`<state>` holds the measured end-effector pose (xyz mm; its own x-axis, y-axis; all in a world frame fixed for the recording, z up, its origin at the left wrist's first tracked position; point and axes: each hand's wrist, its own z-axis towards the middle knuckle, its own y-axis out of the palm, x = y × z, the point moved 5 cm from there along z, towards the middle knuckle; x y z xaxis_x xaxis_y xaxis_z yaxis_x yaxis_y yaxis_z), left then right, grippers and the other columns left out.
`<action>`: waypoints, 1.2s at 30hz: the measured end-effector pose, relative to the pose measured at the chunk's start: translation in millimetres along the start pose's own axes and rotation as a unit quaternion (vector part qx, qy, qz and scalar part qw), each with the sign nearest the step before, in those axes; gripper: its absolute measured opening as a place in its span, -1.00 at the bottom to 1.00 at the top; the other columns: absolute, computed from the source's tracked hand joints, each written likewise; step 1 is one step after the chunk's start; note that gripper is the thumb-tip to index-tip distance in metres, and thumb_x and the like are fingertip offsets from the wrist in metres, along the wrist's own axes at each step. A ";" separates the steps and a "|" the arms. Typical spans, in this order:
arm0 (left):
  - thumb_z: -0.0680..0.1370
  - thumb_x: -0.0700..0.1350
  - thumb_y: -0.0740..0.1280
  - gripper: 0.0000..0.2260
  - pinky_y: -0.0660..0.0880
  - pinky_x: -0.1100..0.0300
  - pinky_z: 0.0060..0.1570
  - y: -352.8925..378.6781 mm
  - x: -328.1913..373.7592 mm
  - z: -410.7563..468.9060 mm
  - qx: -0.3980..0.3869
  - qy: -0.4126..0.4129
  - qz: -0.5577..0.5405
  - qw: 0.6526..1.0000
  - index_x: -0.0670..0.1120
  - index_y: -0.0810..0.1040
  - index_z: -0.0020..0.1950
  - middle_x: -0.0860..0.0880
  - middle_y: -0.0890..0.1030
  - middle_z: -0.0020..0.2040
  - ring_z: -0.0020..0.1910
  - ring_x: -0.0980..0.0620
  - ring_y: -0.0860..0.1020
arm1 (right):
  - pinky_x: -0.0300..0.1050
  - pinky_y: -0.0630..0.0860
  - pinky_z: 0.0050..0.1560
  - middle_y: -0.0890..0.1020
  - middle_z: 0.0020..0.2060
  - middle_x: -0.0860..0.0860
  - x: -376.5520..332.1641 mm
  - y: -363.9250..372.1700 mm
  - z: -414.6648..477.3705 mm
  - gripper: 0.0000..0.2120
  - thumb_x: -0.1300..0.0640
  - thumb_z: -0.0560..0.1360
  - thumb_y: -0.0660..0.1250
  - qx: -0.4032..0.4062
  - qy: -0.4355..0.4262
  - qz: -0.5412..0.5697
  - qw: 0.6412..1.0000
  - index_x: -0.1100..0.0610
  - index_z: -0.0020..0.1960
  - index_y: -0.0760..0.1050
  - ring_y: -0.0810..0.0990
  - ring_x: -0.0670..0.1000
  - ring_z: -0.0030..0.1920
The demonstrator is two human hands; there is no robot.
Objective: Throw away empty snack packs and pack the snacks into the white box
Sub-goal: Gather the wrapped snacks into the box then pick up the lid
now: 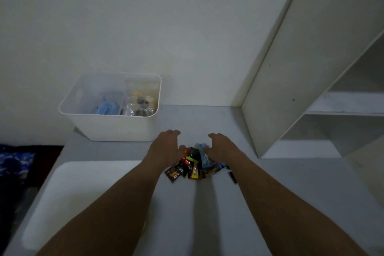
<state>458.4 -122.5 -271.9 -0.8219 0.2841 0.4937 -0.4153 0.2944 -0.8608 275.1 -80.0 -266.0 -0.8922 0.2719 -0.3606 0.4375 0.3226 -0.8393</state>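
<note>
Several snacks lie heaped mid-table. We see the left hand and right hand flanking the heap, both open, fingers loosely bent, thumbs touching the outer packs, gripping nothing. The white box stands near, far left, with packs inside. A shelf stands right.

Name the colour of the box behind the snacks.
The box is white, clearest in head view.

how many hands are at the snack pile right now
2. The left hand is at the left edge of the snack pile, the right hand at its right edge by a blue pack. The white box stands beyond them to the left.
</note>
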 end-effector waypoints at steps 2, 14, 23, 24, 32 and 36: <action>0.57 0.10 0.23 -0.48 0.38 -0.01 0.34 28.1 -3.8 -1.6 -0.022 -0.012 0.002 1.000 -0.05 0.30 0.50 -0.10 0.43 0.41 0.36 -0.10 0.39 | 0.03 0.31 0.42 0.27 0.48 0.17 19.5 17.9 2.9 -0.32 -0.12 0.59 0.26 -0.005 0.009 0.009 1.000 0.17 0.56 0.11 0.27 0.16 0.47; 0.53 0.31 0.05 -0.38 0.48 -0.02 0.06 134.4 -21.4 28.6 0.040 -0.009 0.114 0.993 0.07 0.26 0.53 -0.12 0.48 0.32 0.18 -0.16 0.48 | 0.25 0.26 0.37 0.40 0.38 0.11 61.5 101.7 53.6 -0.40 -0.20 0.61 0.06 0.101 -0.004 -0.094 0.990 0.04 0.55 0.07 0.38 0.18 0.37; 0.57 0.08 0.26 -0.70 0.56 0.06 -0.20 133.3 -30.4 47.4 0.080 -0.044 0.013 0.996 -0.01 0.50 0.25 -0.07 0.44 0.06 -0.15 -0.10 0.58 | 0.03 0.46 -0.06 0.52 0.08 0.14 61.5 94.2 73.3 -0.71 0.12 0.56 0.27 0.174 -0.060 -0.094 0.978 0.15 0.26 0.38 0.55 0.19 0.04; 0.57 0.07 0.28 -0.72 0.55 0.06 -0.23 129.7 -30.4 48.2 0.086 -0.041 0.008 0.995 -0.01 0.51 0.22 -0.07 0.44 0.04 -0.18 -0.11 0.58 | -0.01 0.45 -0.15 0.49 0.10 0.13 61.8 90.9 74.0 -0.71 0.15 0.57 0.27 0.168 -0.057 -0.082 0.981 0.15 0.26 0.36 0.55 0.19 0.01; 0.56 0.08 0.18 -0.66 0.50 0.12 -0.26 87.8 -19.1 44.5 0.150 0.022 -0.016 0.988 -0.08 0.55 0.17 -0.06 0.56 -0.03 -0.18 -0.07 0.59 | 0.00 0.45 -0.12 0.46 0.07 0.13 54.2 47.6 68.5 -0.72 0.07 0.61 0.20 0.175 -0.040 -0.019 0.984 0.15 0.27 0.35 0.53 0.20 -0.01; 0.58 0.01 0.28 -0.74 0.50 0.11 -0.16 40.2 -5.4 43.8 0.168 0.015 -0.044 0.985 -0.04 0.52 0.23 -0.04 0.55 0.05 -0.08 -0.04 0.57 | -0.06 0.38 -0.20 0.48 0.01 0.12 25.6 4.0 58.4 -0.77 0.07 0.60 0.22 0.205 -0.054 -0.007 0.977 0.16 0.20 0.37 0.46 0.11 -0.11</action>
<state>429.1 -152.2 -314.7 -0.7672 0.2991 0.5674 -0.5940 0.0024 -0.8045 247.5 -124.8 -302.3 -0.9143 0.1662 -0.3694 0.3628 -0.0696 -0.9292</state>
